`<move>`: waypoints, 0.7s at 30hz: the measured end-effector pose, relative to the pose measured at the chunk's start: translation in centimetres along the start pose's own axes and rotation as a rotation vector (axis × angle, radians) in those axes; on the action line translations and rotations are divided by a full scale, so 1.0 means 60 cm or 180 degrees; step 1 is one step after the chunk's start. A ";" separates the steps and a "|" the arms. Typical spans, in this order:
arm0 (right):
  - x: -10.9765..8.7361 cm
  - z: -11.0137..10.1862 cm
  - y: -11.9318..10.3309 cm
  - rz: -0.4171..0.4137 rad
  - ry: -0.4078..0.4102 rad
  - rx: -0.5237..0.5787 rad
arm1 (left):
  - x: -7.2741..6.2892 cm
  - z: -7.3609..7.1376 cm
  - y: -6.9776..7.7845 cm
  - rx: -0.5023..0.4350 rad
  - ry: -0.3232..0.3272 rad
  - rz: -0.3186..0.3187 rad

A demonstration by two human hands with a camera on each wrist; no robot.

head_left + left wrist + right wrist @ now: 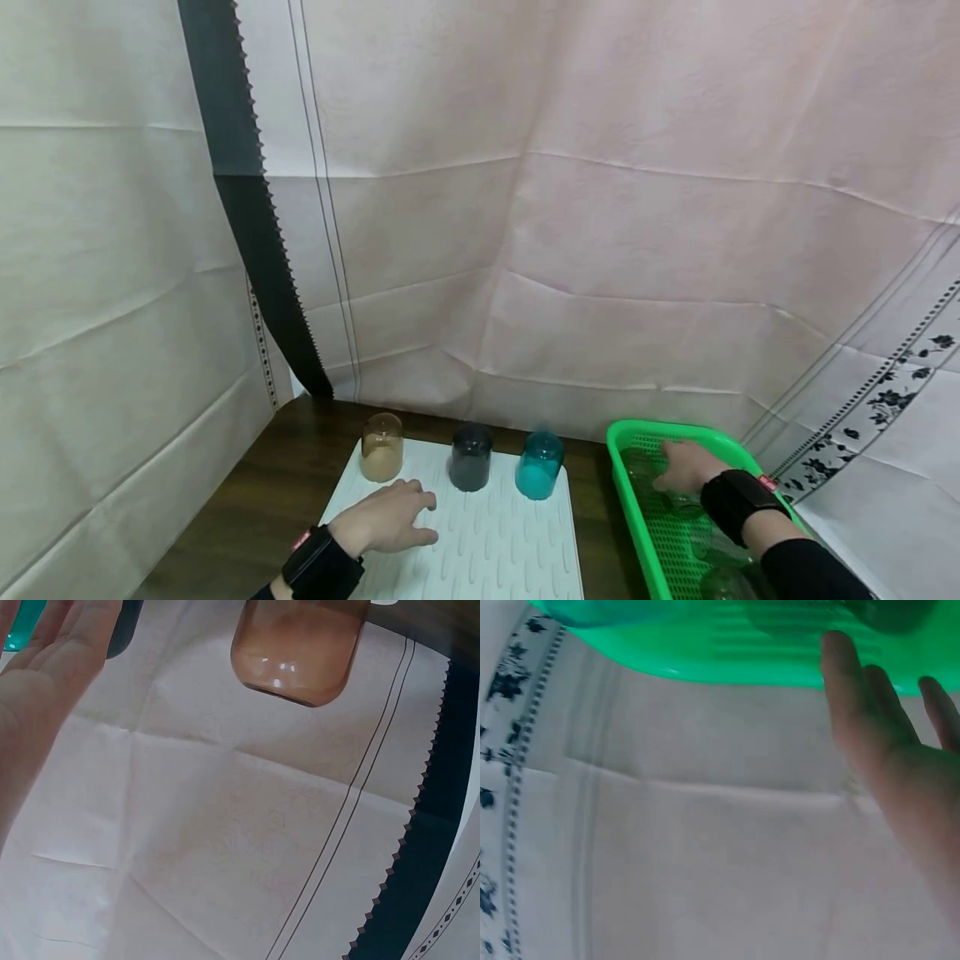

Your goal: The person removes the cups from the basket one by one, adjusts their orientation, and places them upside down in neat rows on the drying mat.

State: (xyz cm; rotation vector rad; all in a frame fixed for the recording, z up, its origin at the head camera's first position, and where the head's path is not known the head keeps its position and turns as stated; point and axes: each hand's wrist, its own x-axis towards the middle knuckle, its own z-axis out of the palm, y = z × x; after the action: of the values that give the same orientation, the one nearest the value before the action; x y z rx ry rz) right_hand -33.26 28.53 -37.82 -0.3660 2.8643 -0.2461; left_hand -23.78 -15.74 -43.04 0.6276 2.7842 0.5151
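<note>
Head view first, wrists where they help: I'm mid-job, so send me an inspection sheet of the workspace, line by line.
Surface: dark wooden table, with a white ribbed mat on it.
Job's things: amber glass, dark grey glass and teal glass in a row on the mat's far part; green basket at right holding see-through glasses, count unclear.
Clutter: nothing seen.
Left hand: over the mat, holding nothing.
Right hand: reaching into the basket, fingers extended; contact with a glass unclear.
Cables: nothing seen.
Surroundings: pale creased cloth, floral trim at right.
</note>
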 end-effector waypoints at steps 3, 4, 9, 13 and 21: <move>0.011 0.013 0.008 0.0040 0.0003 0.0093 | -0.004 0.001 -0.004 0.0003 -0.0007 -0.0007; 0.016 0.016 0.010 0.0048 -0.0001 0.0149 | -0.005 0.001 -0.004 -0.0001 -0.0016 -0.0010; 0.046 0.033 0.019 0.0207 -0.0027 0.0400 | -0.003 -0.003 0.001 -0.0046 -0.0045 -0.0033; 0.064 0.054 0.031 0.0330 -0.0031 0.0497 | -0.001 -0.001 0.003 -0.0024 -0.0068 0.0000; 0.071 0.084 0.034 0.0256 0.0031 0.0458 | 0.005 0.007 0.004 0.0042 -0.0097 -0.0001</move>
State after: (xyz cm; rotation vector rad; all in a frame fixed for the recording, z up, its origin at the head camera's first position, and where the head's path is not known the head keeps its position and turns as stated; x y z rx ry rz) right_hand -36.39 28.68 -43.97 -0.2221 2.8415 -0.4370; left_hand -23.81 -15.30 -43.36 0.6324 2.7613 0.4835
